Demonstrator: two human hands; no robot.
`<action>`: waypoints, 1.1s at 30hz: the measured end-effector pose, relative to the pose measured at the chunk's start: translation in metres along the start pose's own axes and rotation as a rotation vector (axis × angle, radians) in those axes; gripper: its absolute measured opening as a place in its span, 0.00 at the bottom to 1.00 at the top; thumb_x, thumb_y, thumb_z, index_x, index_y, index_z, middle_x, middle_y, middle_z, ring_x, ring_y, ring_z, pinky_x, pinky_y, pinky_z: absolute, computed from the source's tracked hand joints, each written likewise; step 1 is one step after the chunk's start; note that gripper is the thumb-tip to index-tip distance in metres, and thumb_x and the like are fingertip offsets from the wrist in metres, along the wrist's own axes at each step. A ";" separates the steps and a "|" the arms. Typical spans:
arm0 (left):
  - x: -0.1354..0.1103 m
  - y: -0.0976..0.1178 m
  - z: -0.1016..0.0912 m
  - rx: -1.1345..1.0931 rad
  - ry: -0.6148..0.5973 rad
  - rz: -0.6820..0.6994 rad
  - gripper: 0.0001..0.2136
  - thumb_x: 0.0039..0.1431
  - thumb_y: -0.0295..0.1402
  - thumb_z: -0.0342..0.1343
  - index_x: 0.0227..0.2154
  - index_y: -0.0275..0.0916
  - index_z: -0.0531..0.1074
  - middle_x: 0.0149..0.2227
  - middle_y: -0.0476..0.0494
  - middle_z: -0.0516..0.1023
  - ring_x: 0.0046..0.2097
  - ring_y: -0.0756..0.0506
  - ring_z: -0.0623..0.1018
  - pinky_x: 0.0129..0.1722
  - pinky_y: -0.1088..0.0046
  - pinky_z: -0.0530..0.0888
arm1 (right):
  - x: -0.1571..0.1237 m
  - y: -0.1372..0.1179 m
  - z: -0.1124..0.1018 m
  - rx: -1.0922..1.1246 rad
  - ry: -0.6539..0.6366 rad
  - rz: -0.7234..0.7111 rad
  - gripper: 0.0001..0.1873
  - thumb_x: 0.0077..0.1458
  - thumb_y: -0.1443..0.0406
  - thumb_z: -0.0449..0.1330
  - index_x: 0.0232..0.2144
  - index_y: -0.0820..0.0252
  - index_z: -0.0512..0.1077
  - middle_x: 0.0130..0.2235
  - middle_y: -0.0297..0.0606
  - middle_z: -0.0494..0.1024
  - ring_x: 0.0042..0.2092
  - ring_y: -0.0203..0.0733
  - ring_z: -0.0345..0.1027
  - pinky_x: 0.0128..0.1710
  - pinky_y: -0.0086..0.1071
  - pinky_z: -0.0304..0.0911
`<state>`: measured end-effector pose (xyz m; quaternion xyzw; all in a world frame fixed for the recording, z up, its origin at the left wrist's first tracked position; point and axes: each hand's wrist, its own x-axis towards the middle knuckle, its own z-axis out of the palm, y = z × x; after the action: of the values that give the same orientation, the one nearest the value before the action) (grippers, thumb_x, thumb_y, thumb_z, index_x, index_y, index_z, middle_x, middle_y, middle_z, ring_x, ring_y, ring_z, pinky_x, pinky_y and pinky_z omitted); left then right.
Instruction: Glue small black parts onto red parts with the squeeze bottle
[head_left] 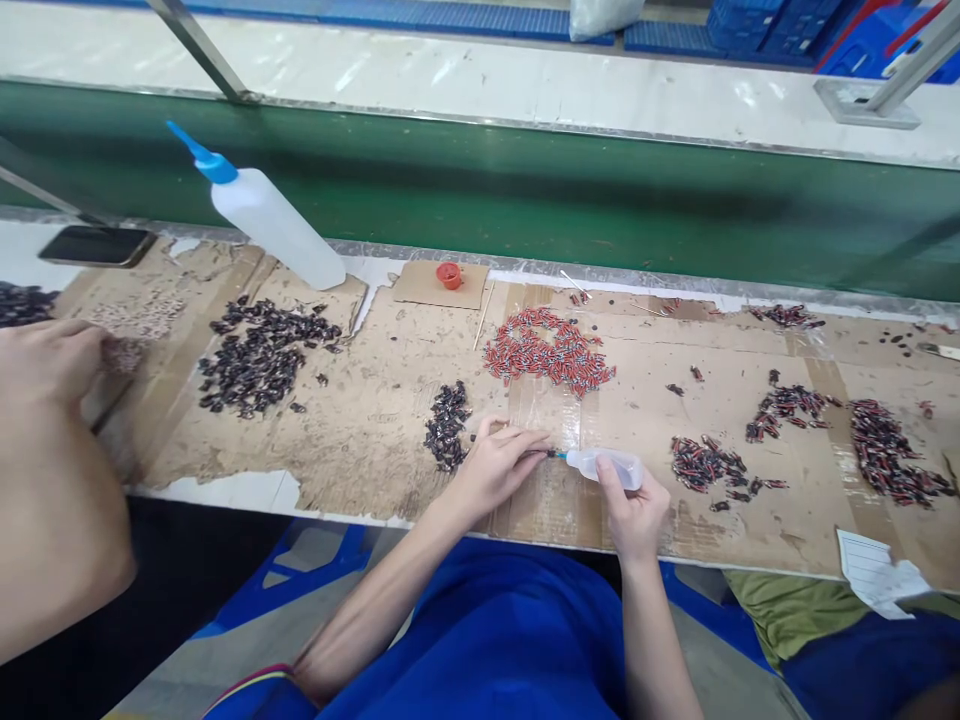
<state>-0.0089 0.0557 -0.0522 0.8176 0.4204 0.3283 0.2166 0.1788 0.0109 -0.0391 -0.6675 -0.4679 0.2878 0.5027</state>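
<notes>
My right hand (pixel 636 510) is wrapped round a small clear squeeze bottle (pixel 616 468), which lies nearly level with its thin blue-green tip pointing left. The tip meets a small dark part (pixel 551 454) pinched between the fingertips of my left hand (pixel 501 462); the part is too small to make out. Left of that hand is a small pile of black parts (pixel 448 427). Beyond both hands lies a heap of small red-and-silver pieces (pixel 551 348). On the right, a pile of joined black-and-red pieces (pixel 705 463) sits on the cardboard.
A large white bottle (pixel 277 225) with a blue nozzle leans at the back left, near a bigger black pile (pixel 262 355). A red cap (pixel 448 275) rests on cardboard. A co-worker's arm (pixel 56 450) reaches in at left. A green belt (pixel 480 200) runs behind.
</notes>
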 end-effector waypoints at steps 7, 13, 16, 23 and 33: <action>0.000 0.001 0.002 0.027 0.028 -0.001 0.05 0.64 0.32 0.54 0.38 0.42 0.74 0.37 0.48 0.84 0.37 0.47 0.82 0.51 0.62 0.62 | -0.002 -0.001 0.001 -0.041 0.083 -0.024 0.16 0.51 0.55 0.63 0.22 0.62 0.77 0.21 0.38 0.79 0.23 0.41 0.72 0.24 0.30 0.66; 0.000 0.002 0.002 0.013 0.050 0.002 0.04 0.64 0.32 0.55 0.40 0.41 0.73 0.35 0.49 0.84 0.36 0.47 0.82 0.51 0.62 0.61 | -0.002 0.000 0.000 -0.019 0.074 -0.016 0.15 0.50 0.55 0.63 0.23 0.62 0.78 0.22 0.38 0.80 0.24 0.41 0.73 0.25 0.30 0.67; 0.000 0.002 0.002 0.019 0.048 -0.005 0.04 0.63 0.32 0.55 0.39 0.42 0.73 0.35 0.49 0.84 0.36 0.47 0.82 0.50 0.62 0.61 | -0.002 0.001 0.001 -0.011 0.029 -0.007 0.15 0.50 0.55 0.63 0.24 0.62 0.79 0.23 0.38 0.80 0.25 0.42 0.73 0.26 0.31 0.67; 0.000 0.003 0.002 0.042 0.046 0.002 0.04 0.64 0.32 0.55 0.36 0.42 0.74 0.36 0.50 0.84 0.36 0.48 0.82 0.51 0.62 0.59 | -0.001 -0.002 0.002 0.033 0.033 0.032 0.14 0.49 0.56 0.63 0.22 0.62 0.78 0.22 0.36 0.78 0.24 0.40 0.71 0.25 0.30 0.66; 0.000 -0.002 -0.001 -0.011 -0.038 -0.050 0.07 0.63 0.29 0.54 0.43 0.42 0.74 0.35 0.48 0.83 0.39 0.47 0.78 0.46 0.65 0.63 | 0.007 0.005 -0.002 0.239 0.225 0.037 0.19 0.41 0.59 0.70 0.34 0.61 0.72 0.34 0.40 0.80 0.34 0.45 0.76 0.35 0.36 0.70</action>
<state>-0.0107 0.0568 -0.0534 0.8117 0.4349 0.3094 0.2373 0.1847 0.0168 -0.0422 -0.6393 -0.3588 0.2742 0.6224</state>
